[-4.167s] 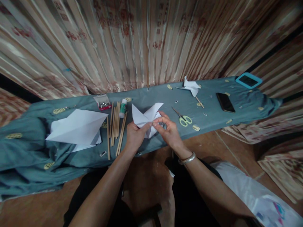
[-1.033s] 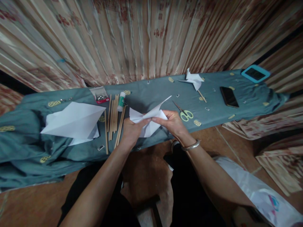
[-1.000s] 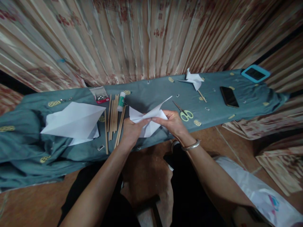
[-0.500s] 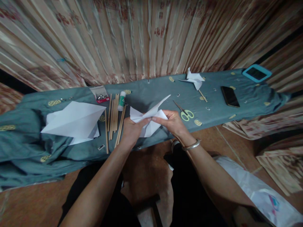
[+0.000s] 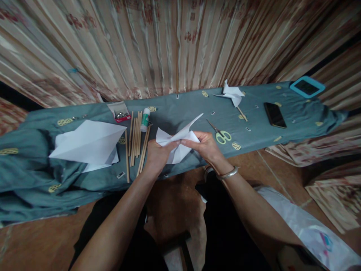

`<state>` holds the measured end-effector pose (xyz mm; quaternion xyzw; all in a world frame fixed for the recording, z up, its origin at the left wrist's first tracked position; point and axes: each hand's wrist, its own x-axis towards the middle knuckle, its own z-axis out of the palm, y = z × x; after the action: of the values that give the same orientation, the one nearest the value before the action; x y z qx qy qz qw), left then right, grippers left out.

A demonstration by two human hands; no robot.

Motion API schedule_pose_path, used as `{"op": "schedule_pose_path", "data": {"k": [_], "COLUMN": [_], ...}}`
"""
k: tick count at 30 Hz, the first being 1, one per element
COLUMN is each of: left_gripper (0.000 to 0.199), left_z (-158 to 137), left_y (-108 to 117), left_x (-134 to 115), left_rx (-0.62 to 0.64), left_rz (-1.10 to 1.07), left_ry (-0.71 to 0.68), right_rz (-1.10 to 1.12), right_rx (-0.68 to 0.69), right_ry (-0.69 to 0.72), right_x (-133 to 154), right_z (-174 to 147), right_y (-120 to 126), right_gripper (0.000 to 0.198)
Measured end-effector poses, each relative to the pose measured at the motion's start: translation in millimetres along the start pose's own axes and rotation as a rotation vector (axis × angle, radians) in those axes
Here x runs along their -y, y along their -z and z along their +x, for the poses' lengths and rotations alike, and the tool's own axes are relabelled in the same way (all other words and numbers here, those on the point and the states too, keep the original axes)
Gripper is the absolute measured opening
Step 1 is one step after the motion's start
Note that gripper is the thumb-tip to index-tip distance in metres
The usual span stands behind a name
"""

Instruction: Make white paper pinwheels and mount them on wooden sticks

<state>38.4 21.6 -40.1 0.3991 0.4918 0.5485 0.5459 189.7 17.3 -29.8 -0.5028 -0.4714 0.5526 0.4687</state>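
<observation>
A white paper pinwheel [image 5: 180, 150], its blades bent up, is held just above the near edge of the cloth-covered table. My left hand [image 5: 158, 154] pinches its left side, thumb at the centre. From the other side my right hand [image 5: 207, 145] grips it, and the two thumbs nearly meet in the middle. Whatever the thumbs press on at the centre is hidden. Green-handled scissors [image 5: 221, 135] lie just right of my right hand. Several wooden sticks [image 5: 137, 135] and a glue stick [image 5: 145, 119] are left of and beyond my left hand.
White paper sheets [image 5: 87, 145] are stacked on the left of the blue-green cloth [image 5: 180, 107]. A small red-and-white box [image 5: 121, 116] holds metal pins. Further right lie a pinwheel on a stick [image 5: 232, 94], a black phone [image 5: 275, 114] and a blue-framed device [image 5: 307, 87].
Both hands keep the same pinch. The left blade of the paper pinwheel has shifted very slightly; little else differs.
</observation>
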Motion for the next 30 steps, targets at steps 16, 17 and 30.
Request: {"op": "schedule_pose_path", "data": {"k": [16, 17, 30], "left_gripper": [0.025, 0.024, 0.028], "left_z": [0.4, 0.8, -3.7], "left_y": [-0.9, -0.9, -0.2], "left_x": [-0.7, -1.1, -3.7], "left_rx": [-0.025, -0.023, 0.024], "left_rz": [0.035, 0.032, -0.057], "left_ry": [-0.013, -0.02, 0.064], "right_rz": [0.045, 0.047, -0.024], "right_rx": [-0.024, -0.02, 0.034], "right_ry": [-0.009, -0.005, -0.024], "right_x": [-0.5, -0.2, -0.1], "right_z": [0.9, 1.1, -0.2], "right_y": [-2.8, -2.6, 1.2], "right_gripper": [0.038, 0.038, 0.039]}}
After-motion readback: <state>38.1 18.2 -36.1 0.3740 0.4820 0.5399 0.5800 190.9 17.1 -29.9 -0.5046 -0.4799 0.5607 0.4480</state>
